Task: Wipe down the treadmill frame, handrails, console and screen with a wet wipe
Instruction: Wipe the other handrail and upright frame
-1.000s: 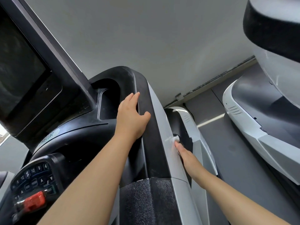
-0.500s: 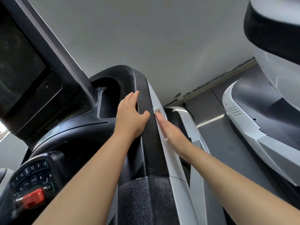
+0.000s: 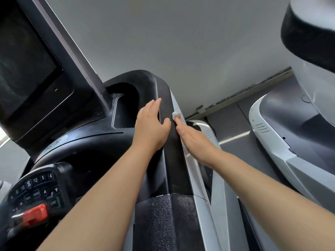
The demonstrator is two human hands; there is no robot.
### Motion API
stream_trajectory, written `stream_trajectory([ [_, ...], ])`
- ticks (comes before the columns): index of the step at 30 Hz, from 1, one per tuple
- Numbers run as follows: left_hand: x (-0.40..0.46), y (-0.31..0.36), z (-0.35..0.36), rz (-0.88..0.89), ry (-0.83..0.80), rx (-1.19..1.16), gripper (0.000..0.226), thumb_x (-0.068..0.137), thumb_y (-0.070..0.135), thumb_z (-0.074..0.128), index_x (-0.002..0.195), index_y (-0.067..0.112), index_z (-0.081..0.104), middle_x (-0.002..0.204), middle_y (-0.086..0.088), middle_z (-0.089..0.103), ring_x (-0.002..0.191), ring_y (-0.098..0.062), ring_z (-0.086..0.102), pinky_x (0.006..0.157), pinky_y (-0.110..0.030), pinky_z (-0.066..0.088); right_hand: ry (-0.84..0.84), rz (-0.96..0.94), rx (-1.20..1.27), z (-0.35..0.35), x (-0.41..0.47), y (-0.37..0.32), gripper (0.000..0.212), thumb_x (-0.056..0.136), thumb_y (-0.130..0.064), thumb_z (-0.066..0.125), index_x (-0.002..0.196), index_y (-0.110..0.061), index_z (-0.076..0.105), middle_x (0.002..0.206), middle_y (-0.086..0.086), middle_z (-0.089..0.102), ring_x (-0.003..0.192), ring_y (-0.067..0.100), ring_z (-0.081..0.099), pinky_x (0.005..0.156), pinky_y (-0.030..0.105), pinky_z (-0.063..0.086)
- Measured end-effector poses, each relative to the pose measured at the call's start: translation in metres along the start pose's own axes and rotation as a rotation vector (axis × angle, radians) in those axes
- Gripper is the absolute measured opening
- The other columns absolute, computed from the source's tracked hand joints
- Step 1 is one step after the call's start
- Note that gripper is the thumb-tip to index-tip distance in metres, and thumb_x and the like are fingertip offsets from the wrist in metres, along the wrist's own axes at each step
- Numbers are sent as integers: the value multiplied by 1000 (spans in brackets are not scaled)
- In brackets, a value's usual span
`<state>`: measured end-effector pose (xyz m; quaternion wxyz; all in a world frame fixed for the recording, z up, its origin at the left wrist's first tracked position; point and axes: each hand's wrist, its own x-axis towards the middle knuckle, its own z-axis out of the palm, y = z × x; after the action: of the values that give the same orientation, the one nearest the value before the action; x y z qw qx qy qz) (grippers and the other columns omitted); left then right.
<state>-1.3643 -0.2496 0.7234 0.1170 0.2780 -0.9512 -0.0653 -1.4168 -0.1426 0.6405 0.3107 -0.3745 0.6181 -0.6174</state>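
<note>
Up the grey side panel went the right hand, from low on the treadmill's flank a second before to a spot just under the top bend, and over the last half second it crept only a little higher. That told me one long upward pass on the frame was nearly spent.

Nearest to me, the foam-covered handrail ran up between the two forearms, well behind both hands. Ahead of it, the right hand lay flat along the panel with its fingers straight, pressing the wet wipe against the seam where grey met black; only a small white wad of it poked out past the fingertips. Whether the thumb pinned it underneath I could not tell.

Just to the left of that grip, almost thumb to finger with it, the left hand had not shifted at all. It rested on the black upper frame, fingers straight over the inner edge and thumb spread toward the wipe, holding nothing, bracing by the look of it.

Farther left and below sat the keypad with its red stop clip, and beyond the left hand rose the dark screen. I judged those parts were yet to be wiped, with the frame's top curve the likely next stretch.
</note>
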Motion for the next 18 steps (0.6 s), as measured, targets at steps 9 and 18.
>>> stream_trajectory([
  [9, 2, -1, 1, -4, 33, -57, 50, 90, 9, 46, 140, 8, 41, 144, -12, 40, 134, -27, 35, 113, -39, 24, -65, -201, -180, 22, -87, -11, 53, 93, -40, 20, 143, -36, 4, 151, -26, -1, 139, -13, -3, 114, 12, 0],
  [18, -78, 15, -32, -108, 148, -38, 39, 92, 8, 47, 130, 4, 49, 149, -14, 32, 138, -25, 28, 110, -29, 18, -75, -30, -386, 7, -25, -51, 50, 104, -31, 22, 152, -21, 12, 159, -9, 0, 145, 13, 13, 113, 27, 16],
])
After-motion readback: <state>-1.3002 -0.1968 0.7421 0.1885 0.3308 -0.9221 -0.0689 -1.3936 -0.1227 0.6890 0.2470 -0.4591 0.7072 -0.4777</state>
